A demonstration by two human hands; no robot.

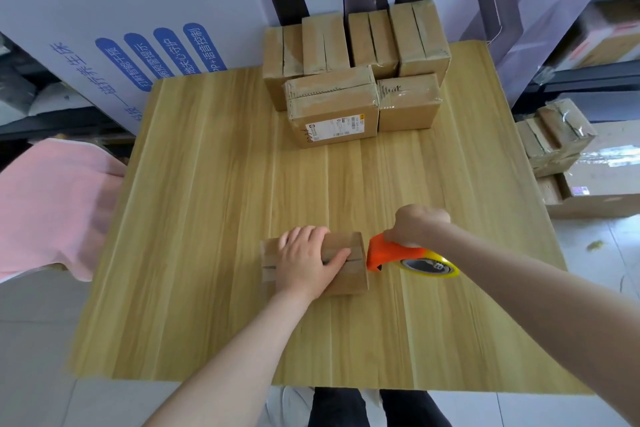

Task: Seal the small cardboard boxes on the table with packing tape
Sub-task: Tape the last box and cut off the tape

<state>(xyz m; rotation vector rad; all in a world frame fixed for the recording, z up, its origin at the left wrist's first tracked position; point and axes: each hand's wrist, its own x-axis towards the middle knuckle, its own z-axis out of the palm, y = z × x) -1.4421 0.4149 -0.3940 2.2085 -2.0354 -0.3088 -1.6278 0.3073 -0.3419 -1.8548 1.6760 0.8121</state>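
Note:
A small cardboard box [349,255] lies near the middle front of the wooden table [207,218]. My left hand [306,262] lies flat on top of it, fingers spread over the lid and thumb along the flap seam. Just right of the box, my right hand [417,224] grips the orange tape dispenser [388,251], whose nose touches the box's right end. Its yellowish tape roll [431,265] sits behind the hand, close to the tabletop.
Several small taped cardboard boxes [353,69] stand stacked at the table's far edge, one with a white label [334,128] in front. More boxes [554,139] sit off the right side. A pink cloth [52,204] hangs at the left.

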